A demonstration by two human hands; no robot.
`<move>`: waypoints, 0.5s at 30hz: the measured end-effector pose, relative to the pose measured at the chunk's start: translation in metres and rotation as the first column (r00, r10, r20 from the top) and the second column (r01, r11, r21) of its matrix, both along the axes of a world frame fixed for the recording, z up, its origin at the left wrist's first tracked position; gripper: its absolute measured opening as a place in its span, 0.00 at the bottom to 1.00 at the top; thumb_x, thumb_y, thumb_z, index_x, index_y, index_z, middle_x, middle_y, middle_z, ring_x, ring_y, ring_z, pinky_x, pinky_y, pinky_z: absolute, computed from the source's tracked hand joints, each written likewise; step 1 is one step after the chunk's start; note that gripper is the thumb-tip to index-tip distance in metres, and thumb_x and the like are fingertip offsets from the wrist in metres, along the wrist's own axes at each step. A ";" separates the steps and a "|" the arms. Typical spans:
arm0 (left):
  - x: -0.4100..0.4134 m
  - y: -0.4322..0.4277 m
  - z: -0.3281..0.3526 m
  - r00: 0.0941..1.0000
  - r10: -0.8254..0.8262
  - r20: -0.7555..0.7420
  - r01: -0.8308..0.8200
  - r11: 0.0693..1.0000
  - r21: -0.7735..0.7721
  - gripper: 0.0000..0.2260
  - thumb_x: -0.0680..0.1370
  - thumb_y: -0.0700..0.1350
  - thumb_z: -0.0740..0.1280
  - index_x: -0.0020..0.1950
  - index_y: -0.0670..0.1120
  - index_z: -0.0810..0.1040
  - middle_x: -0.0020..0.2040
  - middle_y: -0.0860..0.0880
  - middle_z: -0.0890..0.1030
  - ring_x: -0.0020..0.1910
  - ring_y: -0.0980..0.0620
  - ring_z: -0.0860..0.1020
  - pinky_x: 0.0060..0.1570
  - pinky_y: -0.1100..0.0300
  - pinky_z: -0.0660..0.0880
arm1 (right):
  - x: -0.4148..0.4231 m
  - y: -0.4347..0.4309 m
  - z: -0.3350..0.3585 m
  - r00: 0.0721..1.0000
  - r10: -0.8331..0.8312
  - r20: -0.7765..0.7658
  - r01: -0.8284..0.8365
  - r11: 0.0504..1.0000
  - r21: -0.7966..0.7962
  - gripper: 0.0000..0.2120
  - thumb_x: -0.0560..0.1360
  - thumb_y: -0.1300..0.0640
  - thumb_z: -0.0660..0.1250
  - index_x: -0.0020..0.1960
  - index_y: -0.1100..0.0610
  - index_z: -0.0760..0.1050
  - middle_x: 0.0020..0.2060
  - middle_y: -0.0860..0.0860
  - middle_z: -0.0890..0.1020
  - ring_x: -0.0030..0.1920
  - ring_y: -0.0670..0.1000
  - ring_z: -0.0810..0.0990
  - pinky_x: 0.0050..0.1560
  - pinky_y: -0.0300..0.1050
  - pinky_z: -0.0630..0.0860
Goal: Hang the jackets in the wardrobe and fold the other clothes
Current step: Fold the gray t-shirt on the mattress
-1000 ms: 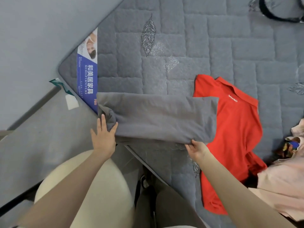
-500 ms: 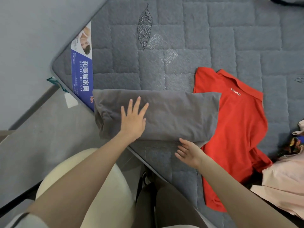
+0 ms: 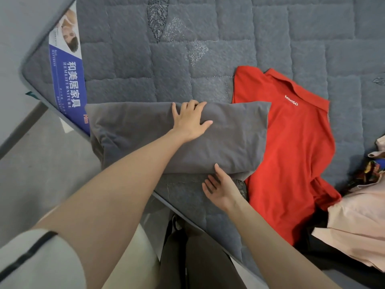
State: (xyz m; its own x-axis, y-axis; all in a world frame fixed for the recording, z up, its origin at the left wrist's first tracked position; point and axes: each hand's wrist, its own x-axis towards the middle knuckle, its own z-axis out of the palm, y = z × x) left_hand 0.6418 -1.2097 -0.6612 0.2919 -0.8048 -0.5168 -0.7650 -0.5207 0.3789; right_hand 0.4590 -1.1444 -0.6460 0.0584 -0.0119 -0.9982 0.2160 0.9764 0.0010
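A grey garment (image 3: 145, 138), folded into a long band, lies on the near corner of the grey quilted mattress (image 3: 229, 38). My left hand (image 3: 190, 119) lies across its middle, fingers curled over the far edge and thumb on top. My right hand (image 3: 218, 186) is at the near edge, fingers straight, fingertips touching the cloth. The grey garment's right end overlaps a red polo shirt (image 3: 291, 159) that lies spread out.
A pale pink garment (image 3: 358, 228) and a multicoloured cloth (image 3: 368, 174) lie at the right edge. A blue label (image 3: 66, 80) runs along the mattress corner. Grey floor (image 3: 41, 163) is to the left, below the mattress edge.
My left hand moved from the garment's left end across its top to the far edge and curled over it. My right hand let go of the near edge and opened.
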 end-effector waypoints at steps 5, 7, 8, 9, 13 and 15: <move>0.005 -0.010 0.011 0.998 0.056 -0.017 -0.054 0.994 0.090 0.14 0.77 0.59 0.62 0.59 0.55 0.76 0.54 0.51 0.77 0.63 0.48 0.70 0.64 0.45 0.54 | 0.003 -0.010 0.009 0.997 0.077 -0.003 -0.077 0.992 -0.101 0.18 0.79 0.56 0.64 0.68 0.54 0.69 0.64 0.50 0.76 0.59 0.50 0.74 0.59 0.47 0.68; 0.007 -0.007 0.025 0.997 0.073 -0.030 -0.071 0.996 0.061 0.11 0.77 0.57 0.62 0.55 0.55 0.77 0.50 0.52 0.75 0.60 0.49 0.72 0.61 0.48 0.55 | 0.003 -0.014 0.020 0.990 0.143 0.002 -0.141 0.977 -0.161 0.11 0.80 0.57 0.61 0.62 0.52 0.72 0.62 0.50 0.77 0.57 0.49 0.75 0.61 0.46 0.67; 0.008 -0.005 0.035 0.993 0.107 -0.051 -0.105 0.994 0.034 0.10 0.76 0.57 0.62 0.53 0.55 0.77 0.49 0.53 0.74 0.59 0.50 0.72 0.60 0.50 0.55 | 0.003 -0.017 0.027 0.987 0.162 -0.005 -0.160 0.967 -0.198 0.07 0.80 0.58 0.61 0.58 0.52 0.73 0.61 0.50 0.78 0.55 0.48 0.76 0.61 0.45 0.68; 0.012 -0.002 0.045 0.981 0.166 -0.098 -0.165 0.986 0.019 0.09 0.75 0.56 0.62 0.52 0.55 0.76 0.46 0.54 0.74 0.57 0.50 0.72 0.58 0.52 0.55 | 0.005 -0.020 0.035 0.987 0.161 -0.015 -0.160 0.958 -0.239 0.05 0.80 0.59 0.61 0.55 0.53 0.72 0.59 0.51 0.79 0.54 0.48 0.77 0.60 0.44 0.68; 0.039 0.014 0.100 0.775 0.475 -0.417 -0.499 0.865 0.059 0.21 0.64 0.57 0.64 0.52 0.47 0.78 0.46 0.53 0.78 0.49 0.51 0.74 0.53 0.55 0.65 | 0.011 -0.043 0.080 0.990 0.140 -0.029 -0.139 0.890 -0.435 0.06 0.79 0.62 0.61 0.52 0.53 0.73 0.52 0.50 0.80 0.47 0.47 0.79 0.54 0.40 0.73; 0.053 0.025 0.133 0.655 0.543 -0.525 -0.623 0.782 0.032 0.20 0.62 0.54 0.66 0.45 0.42 0.78 0.41 0.50 0.76 0.42 0.52 0.73 0.44 0.57 0.68 | 0.017 -0.059 0.111 0.981 0.192 -0.029 -0.176 0.817 -0.549 0.05 0.79 0.62 0.63 0.48 0.53 0.75 0.45 0.48 0.82 0.42 0.45 0.80 0.45 0.36 0.76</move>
